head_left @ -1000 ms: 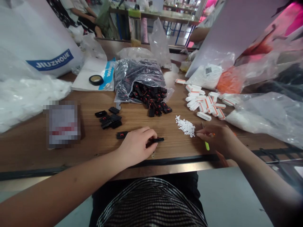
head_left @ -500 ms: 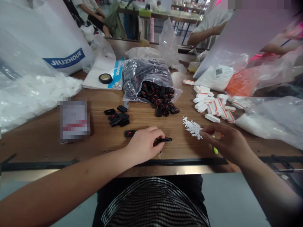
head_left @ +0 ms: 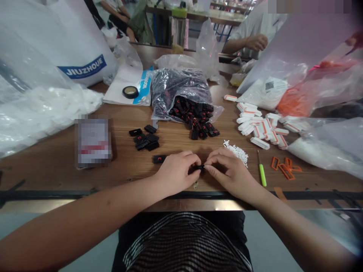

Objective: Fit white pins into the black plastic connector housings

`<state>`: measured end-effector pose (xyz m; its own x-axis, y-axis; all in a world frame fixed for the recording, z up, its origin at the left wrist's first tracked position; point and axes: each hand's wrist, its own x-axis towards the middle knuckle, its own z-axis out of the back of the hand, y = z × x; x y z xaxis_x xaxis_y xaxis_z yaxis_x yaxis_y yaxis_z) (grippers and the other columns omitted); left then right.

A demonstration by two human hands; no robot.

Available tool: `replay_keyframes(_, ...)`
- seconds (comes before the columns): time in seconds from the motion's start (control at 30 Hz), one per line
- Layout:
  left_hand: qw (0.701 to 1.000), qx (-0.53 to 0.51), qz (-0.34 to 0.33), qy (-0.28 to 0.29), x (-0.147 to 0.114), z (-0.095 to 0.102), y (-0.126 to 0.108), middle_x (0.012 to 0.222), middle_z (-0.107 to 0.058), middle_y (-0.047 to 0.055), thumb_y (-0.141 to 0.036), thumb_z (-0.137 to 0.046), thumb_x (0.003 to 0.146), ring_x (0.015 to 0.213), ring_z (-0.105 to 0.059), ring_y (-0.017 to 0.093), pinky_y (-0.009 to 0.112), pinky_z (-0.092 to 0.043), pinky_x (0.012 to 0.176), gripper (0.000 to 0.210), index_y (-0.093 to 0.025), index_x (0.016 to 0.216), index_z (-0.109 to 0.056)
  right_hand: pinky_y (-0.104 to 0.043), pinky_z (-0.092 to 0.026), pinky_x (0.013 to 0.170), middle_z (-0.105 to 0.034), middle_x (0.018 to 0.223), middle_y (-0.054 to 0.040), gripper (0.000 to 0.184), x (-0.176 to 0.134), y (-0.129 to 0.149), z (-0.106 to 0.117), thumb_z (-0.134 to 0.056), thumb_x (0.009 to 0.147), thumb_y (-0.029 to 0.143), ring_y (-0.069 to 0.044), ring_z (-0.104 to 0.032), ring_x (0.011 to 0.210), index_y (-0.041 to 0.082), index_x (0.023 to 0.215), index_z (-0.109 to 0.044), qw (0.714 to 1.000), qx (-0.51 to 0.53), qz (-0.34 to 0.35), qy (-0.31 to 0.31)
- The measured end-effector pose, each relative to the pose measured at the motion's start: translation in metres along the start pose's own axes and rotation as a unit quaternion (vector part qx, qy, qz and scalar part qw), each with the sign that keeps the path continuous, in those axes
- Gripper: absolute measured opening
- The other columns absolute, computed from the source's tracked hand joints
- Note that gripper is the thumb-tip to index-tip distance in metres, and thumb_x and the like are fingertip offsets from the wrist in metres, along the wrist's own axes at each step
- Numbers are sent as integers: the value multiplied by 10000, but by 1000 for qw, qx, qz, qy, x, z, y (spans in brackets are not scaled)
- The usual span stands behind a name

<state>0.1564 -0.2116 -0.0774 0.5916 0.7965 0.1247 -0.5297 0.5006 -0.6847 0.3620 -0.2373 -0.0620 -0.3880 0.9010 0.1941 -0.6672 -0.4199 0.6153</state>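
My left hand [head_left: 176, 172] and my right hand [head_left: 228, 172] meet near the table's front edge, both pinching a small black connector [head_left: 200, 166] between their fingertips; most of it is hidden by the fingers. Whether the right hand also holds a white piece cannot be seen. A single black connector [head_left: 159, 159] lies just left of my left hand. A heap of tiny white pieces [head_left: 236, 152] sits just behind my right hand. A green-handled tool [head_left: 261, 173] lies on the wood to its right.
An open clear bag of black connectors [head_left: 187, 100] spills toward me. A small black group [head_left: 144, 138] lies left, white and orange parts [head_left: 262, 124] right, orange clips [head_left: 285, 165] beyond the tool. Big plastic bags [head_left: 42, 102] flank both sides. A tape roll [head_left: 130, 91] rests behind. Other people sit at the back.
My right hand left the white pile and the green tool and moved left to meet my left hand at the black connector. The camera view shifted slightly right.
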Motion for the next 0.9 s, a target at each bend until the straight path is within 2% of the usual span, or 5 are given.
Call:
replay_keyframes(0.2, 1000, 0, -1, -6, 0, 0, 0, 779, -580, -12, -198, -621, 806, 629, -512, 118, 262, -380, 590, 76, -185, 874, -651, -381, -402, 839, -630, 915, -50, 113, 2, 10, 0, -557, 915, 216, -189, -533, 890, 183, 844, -639, 996, -74, 38, 9)
replay_keyframes(0.3, 1000, -3, 1, -5, 0, 0, 0, 781, -582, -10, -201, -621, 807, 623, -510, 117, 260, -382, 583, 84, -184, 882, -654, -401, -378, 835, -662, 927, -53, 152, 1, 14, 1, -537, 931, 210, -203, -520, 894, 181, 867, -672, 984, -155, 83, 9)
replay_keyframes(0.4, 1000, -8, 7, -5, 1, 0, 0, 776, -583, -9, -196, -624, 799, 633, -517, 121, 261, -391, 589, 86, -185, 878, -655, -411, -369, 825, -696, 930, -48, 149, -3, 14, -1, -550, 927, 205, -206, -523, 873, 188, 916, -697, 970, -206, 124, -18)
replay_keyframes(0.6, 1000, -13, 16, -6, 1, 0, 0, 775, -579, -10, -193, -632, 788, 632, -517, 118, 261, -400, 590, 88, -186, 870, -662, -410, -391, 841, -730, 963, -38, 150, -10, 8, -4, -597, 898, 175, -190, -561, 855, 183, 1011, -695, 970, -190, 139, -63)
replay_keyframes(0.9, 1000, -8, 19, 5, 2, 0, 0, 782, -584, -8, -182, -615, 792, 660, -527, 129, 266, -400, 606, 78, -193, 859, -654, -413, -381, 828, -723, 930, -38, 123, -6, 14, -8, -588, 891, 189, -191, -566, 832, 180, 893, -710, 967, -204, 140, -56)
